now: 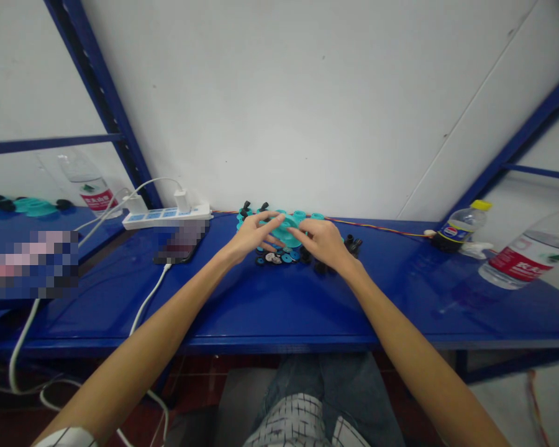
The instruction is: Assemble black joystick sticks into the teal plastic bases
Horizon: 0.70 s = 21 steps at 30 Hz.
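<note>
Between my two hands is a round teal plastic part, apparently tilted. My left hand is at its left side, with the fingers spread apart. Whether the fingertips touch the part, I cannot tell. On the other side my right hand has its fingers curled, thumb and forefinger closed at the part's edge. More teal pieces lie behind the hands against the wall. Below them is a pile of small blue and grey discs. Black knob-like pieces are partly hidden by the right hand.
A phone on a white cable and a white power strip are to the left. At the right are a Pepsi bottle and a large water bottle. Coloured wires run along the wall. The blue table has a front edge near me.
</note>
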### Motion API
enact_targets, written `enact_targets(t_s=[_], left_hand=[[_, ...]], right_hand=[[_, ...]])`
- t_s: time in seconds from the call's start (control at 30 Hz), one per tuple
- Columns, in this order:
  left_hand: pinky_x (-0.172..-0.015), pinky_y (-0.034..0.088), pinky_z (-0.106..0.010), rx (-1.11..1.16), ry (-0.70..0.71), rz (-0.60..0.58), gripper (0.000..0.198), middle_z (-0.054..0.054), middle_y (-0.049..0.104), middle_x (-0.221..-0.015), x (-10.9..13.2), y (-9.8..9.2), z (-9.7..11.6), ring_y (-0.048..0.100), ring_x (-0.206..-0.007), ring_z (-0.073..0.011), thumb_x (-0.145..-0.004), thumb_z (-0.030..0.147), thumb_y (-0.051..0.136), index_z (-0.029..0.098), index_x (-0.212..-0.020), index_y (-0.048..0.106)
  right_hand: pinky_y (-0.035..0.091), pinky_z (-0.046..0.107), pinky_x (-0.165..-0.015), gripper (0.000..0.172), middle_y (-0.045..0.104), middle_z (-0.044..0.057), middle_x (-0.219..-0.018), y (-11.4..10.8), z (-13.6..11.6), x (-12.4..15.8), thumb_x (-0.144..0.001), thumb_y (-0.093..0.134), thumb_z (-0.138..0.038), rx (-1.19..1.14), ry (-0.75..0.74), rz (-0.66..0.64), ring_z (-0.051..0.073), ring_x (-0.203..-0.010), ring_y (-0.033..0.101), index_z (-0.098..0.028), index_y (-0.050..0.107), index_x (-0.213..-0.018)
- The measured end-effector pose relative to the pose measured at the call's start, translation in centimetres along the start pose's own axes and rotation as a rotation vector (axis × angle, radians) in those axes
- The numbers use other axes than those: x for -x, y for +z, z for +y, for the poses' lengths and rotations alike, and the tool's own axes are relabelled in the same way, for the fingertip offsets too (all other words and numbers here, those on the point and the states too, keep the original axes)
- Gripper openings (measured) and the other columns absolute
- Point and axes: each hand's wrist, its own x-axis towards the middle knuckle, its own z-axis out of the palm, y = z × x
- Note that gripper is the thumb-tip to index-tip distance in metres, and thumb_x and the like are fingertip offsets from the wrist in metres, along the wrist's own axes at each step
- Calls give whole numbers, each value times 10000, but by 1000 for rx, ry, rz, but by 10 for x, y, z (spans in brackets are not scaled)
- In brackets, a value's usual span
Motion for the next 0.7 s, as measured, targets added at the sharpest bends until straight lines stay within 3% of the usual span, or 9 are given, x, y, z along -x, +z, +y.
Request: enact_targets(t_s=[0.13, 0.23, 0.33, 0.4, 0.53, 0.7], left_hand=[[-614, 589, -274, -19, 48, -71, 573, -115, 732, -1010, -1, -3, 0, 737, -795, -237, -770, 607, 683, 147, -1110, 656], [-703, 578, -305, -157, 168, -3, 501, -107, 733, -975, -6, -9, -6, 712, -890, -243, -792, 559, 675, 138, -1065, 668], [-868, 526, -352, -572, 362, 185, 404, -99, 724, -1009, -14, -20, -17, 665, -967, -231, -826, 497, 655, 151, -1032, 686], [-999, 448, -406, -893, 465, 185, 307, -109, 700, -1120, -20, -27, -26, 608, -1099, -255, -857, 427, 631, 166, -1005, 699], [-1054, 397, -413, -1158, 460, 83, 267, -121, 680, -1195, -28, -32, -42, 550, -1218, -249, -934, 348, 516, 175, -1025, 699], [-1121, 194, -635, -1337, 423, 104, 283, -113, 580, -1375, -26, -24, -47, 384, -1380, -319, -950, 275, 459, 228, -1021, 729]], right_hand=[[295, 272, -647, 362, 684, 63, -789, -2, 1, 1, -979, 465, -360, 24, -6, -2, 170, -708, 557, -175, 663, -739], [316, 264, -639, 301, 710, 66, -883, -5, 1, 1, -942, 539, -404, 4, 33, 7, 165, -716, 575, -177, 707, -840], [354, 257, -659, 313, 718, 66, -925, -9, 1, 1, -914, 579, -452, -49, 91, 57, 146, -683, 574, -171, 716, -895], [368, 259, -676, 313, 718, 67, -905, -12, 2, 0, -922, 567, -436, -67, 111, 85, 144, -676, 574, -167, 712, -853], [371, 266, -688, 326, 707, 66, -851, -13, 1, -1, -936, 539, -411, -74, 108, 82, 146, -669, 563, -168, 701, -790], [375, 263, -695, 358, 693, 65, -850, -11, -2, 0, -944, 515, -427, -71, 105, 41, 137, -655, 541, -171, 705, -782]])
